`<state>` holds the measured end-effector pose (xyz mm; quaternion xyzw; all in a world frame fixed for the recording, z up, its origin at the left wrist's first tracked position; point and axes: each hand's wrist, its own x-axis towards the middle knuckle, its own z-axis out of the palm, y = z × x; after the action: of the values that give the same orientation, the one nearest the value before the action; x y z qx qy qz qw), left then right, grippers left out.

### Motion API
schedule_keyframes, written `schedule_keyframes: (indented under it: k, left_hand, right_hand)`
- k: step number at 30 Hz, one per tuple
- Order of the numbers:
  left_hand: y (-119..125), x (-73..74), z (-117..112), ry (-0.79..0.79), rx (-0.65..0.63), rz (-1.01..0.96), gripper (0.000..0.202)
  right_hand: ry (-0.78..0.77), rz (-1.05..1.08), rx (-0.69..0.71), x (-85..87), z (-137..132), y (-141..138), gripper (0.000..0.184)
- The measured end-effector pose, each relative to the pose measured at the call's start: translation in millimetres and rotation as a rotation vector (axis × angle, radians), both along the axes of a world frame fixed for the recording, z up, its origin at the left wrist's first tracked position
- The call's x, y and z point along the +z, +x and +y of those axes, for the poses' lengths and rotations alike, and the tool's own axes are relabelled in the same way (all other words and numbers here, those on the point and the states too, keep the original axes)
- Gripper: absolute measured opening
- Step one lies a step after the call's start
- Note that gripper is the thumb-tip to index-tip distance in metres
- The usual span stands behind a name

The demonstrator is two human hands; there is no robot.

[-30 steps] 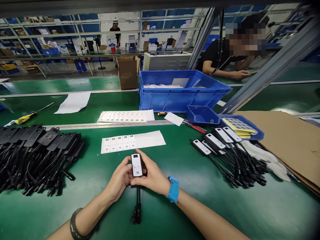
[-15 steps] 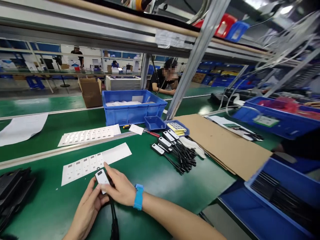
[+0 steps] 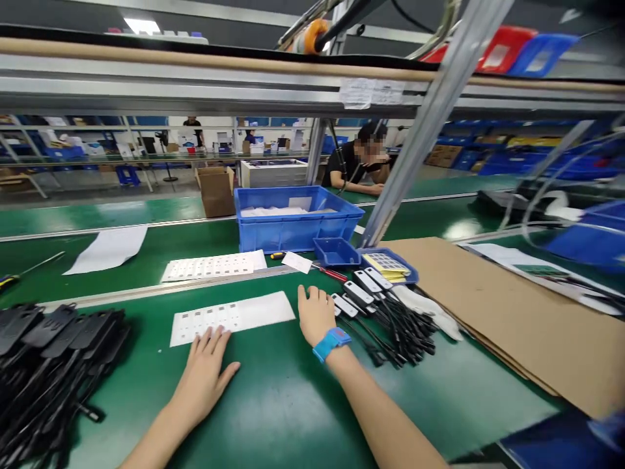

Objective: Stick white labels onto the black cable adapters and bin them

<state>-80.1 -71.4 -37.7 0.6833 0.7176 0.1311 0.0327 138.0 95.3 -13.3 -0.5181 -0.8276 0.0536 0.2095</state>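
My left hand (image 3: 208,371) is open, palm down, with its fingertips at the lower edge of a white sticker sheet (image 3: 261,314) on the green bench. Several small printed labels line the sheet's left part. My right hand (image 3: 318,316), with a blue wristband, is at the left side of a pile of black cabled devices (image 3: 398,326) with white label faces. Its fingers are stretched out and its thumb is hidden. The nearest device (image 3: 346,306) is partly covered by this hand. At the far left lies a heap of black cabled devices (image 3: 58,365).
A blue bin (image 3: 297,228) and a small blue tray (image 3: 336,251) stand behind. Flat cardboard (image 3: 469,306) lies right, beside a white glove (image 3: 430,309). A slanted metal post (image 3: 434,130) crosses the view. Another person (image 3: 356,163) sits across the bench.
The labelled device held in both hands is no longer between them. My right hand has moved right to the pile; my left hand has opened by the sticker sheet. The view has turned left.
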Motion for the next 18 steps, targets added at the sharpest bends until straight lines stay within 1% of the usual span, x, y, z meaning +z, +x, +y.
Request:
schedule_keyframes:
  k: [2, 4, 6, 9, 11, 13, 15, 17, 18]
  left_hand:
    - [8, 5.1, -4, -0.027, -0.036, 0.037, 0.046]
    - [14, 10.5, -7, -0.033, -0.063, 0.055, 0.040]
    - [18, 14.5, -9, -0.030, -0.081, 0.065, 0.038]
    - [20, 17.5, -11, -0.014, -0.107, 0.062, 0.037]
    - [20, 17.9, -12, 0.002, -0.107, 0.057, 0.038]
    - [20, 17.4, -13, 0.013, -0.085, 0.059, 0.039]
    - [17, 17.2, -13, 0.016, -0.050, 0.074, 0.039]
    - [6, 19.7, -11, 0.022, 0.015, 0.101, 0.041]
    - [-3, 22.9, -10, 0.028, 0.073, 0.121, 0.041]
  right_hand:
    - [-0.022, 0.040, 0.173, -9.7, -4, -12, 0.040]
    - [-0.050, 0.084, 0.330, -20.3, -12, -28, 0.031]
    - [-0.062, 0.127, 0.415, -29.1, -19, -43, 0.024]
    - [-0.064, 0.183, 0.455, -35.4, -26, -57, 0.020]
    - [-0.064, 0.259, 0.476, -34.2, -29, -60, 0.014]
    - [-0.066, 0.426, 0.516, -29.4, -32, -58, 0.011]
    - [-0.063, 0.637, 0.544, -22.5, -36, -52, 0.016]
    - [-0.060, 0.802, 0.510, -15.7, -40, -45, 0.018]
    - [-0.068, 0.857, 0.476, -13.1, -42, -41, 0.018]
